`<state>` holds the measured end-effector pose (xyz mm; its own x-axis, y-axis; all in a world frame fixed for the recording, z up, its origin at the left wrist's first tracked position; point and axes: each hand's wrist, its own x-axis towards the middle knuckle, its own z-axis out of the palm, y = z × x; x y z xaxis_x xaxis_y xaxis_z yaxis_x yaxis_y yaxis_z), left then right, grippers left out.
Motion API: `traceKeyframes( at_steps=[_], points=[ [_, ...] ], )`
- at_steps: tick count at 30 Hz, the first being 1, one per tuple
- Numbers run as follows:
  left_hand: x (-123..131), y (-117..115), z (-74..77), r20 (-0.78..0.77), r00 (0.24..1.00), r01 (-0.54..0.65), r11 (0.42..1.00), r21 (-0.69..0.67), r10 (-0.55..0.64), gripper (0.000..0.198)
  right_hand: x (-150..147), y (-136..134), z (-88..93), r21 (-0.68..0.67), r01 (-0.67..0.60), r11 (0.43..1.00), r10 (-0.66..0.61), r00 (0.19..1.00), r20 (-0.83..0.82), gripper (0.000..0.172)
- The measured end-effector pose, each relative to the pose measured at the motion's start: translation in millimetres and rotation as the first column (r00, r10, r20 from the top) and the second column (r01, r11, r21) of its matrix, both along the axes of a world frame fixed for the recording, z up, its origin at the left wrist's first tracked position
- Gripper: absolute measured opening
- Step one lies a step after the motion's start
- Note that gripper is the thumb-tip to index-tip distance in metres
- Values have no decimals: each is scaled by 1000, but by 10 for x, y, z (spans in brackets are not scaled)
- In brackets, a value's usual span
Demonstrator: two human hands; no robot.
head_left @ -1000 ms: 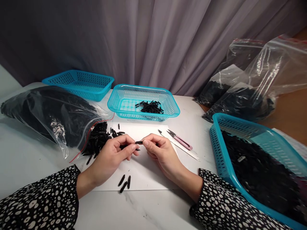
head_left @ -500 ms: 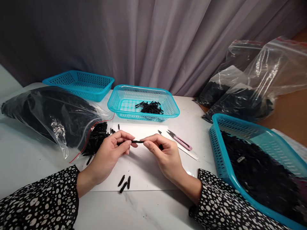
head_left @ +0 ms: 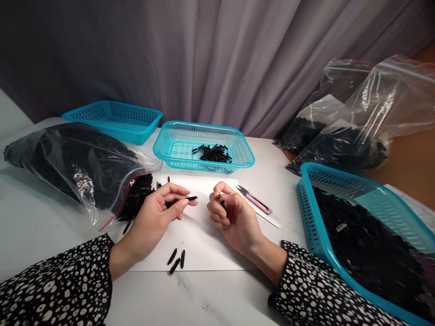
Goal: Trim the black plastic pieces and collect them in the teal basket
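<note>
A slim black plastic piece (head_left: pixel 191 198) sits pinched between the thumb and fingers (head_left: pixel 177 189) of the left hand (head_left: pixel 154 219), held just above the white sheet (head_left: pixel 207 246) on the counter (head_left: pixel 37 226). The right hand (head_left: pixel 236 219) hovers over the sheet's right part, fingers curled inward with something dark between them; whether they grip it I cannot tell. Three loose pieces (head_left: pixel 176 259) lie at the sheet's near edge, thread snips (head_left: pixel 255 200) at its right edge, and a turquoise basket (head_left: pixel 162 146) behind it.
</note>
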<state>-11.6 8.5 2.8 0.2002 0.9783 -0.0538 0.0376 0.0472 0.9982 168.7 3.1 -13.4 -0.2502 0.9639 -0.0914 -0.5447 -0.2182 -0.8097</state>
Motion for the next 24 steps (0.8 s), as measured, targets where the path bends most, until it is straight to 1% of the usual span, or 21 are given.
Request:
traceKeyframes(
  at_steps=[1,2,4,5,8,11,13,19,22,24],
  points=[
    [2,-5,2,-8,1000,8,1000,14,-8,15,-1,3,5,-9,-12,1000,12,1000,-26,14],
    [4,-10,3,-20,1000,16,999,31,-15,15,-5,4,7,-3,-13,1000,13,1000,-14,19],
    [3,-22,-3,-43,999,29,997,66,-26,14,-20,-2,-3,15,1,1000,-3,997,79,30],
    [2,-28,-9,-53,998,35,996,83,-31,14,-29,-8,-12,22,10,1000,-13,989,145,33],
    [-3,-37,-25,-78,996,51,991,124,-42,13,-47,-27,-37,86,2,996,-30,942,334,31],
    [-6,-34,-21,-90,995,60,990,127,-49,12,-43,-32,-47,157,-10,988,-60,899,433,29],
    [-9,-29,-7,-91,994,71,992,106,-61,12,-36,-25,-53,144,18,989,-78,903,422,30],
    [-16,-36,17,-106,991,85,994,61,-79,11,-38,2,-70,44,72,996,-82,950,302,34],
    [-6,-33,2,-86,994,67,997,38,-64,17,-45,10,-65,6,98,995,-96,957,274,38],
    [1,-23,-11,-72,996,49,999,19,-47,17,-45,15,-61,-16,112,994,-104,963,250,39]
  ],
)
